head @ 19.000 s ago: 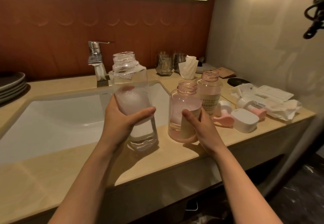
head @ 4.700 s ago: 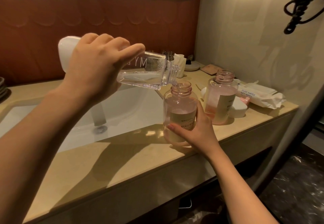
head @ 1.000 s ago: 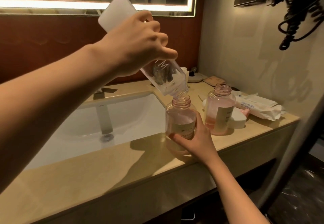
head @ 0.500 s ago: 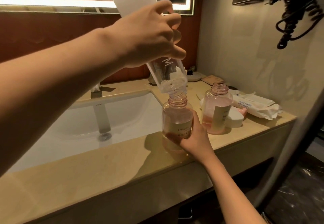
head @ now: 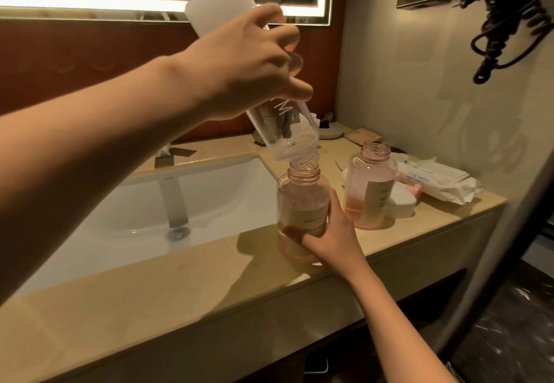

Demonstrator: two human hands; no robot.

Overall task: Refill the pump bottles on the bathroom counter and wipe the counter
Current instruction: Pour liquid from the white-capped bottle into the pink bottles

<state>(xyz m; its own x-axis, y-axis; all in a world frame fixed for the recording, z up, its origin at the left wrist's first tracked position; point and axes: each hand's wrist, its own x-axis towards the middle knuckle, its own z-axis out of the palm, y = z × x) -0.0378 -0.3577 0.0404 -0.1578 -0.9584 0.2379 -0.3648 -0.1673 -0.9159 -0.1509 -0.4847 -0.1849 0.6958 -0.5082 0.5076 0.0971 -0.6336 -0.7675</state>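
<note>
- Left hand [head: 245, 64] grips the upended clear refill bottle [head: 284, 133], its long axis steeply tilted; its mouth meets the neck of the pink pump bottle [head: 299, 199], just right of the sink [head: 120, 202];
- Right hand [head: 329, 232] wraps that bottle's lower body, steadying it.

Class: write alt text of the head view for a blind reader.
A left hand tips a clear bottle mouth-down over an open pink bottle, which the right hand steadies on a counter beside the sink. A second pink bottle stands nearby.
</note>
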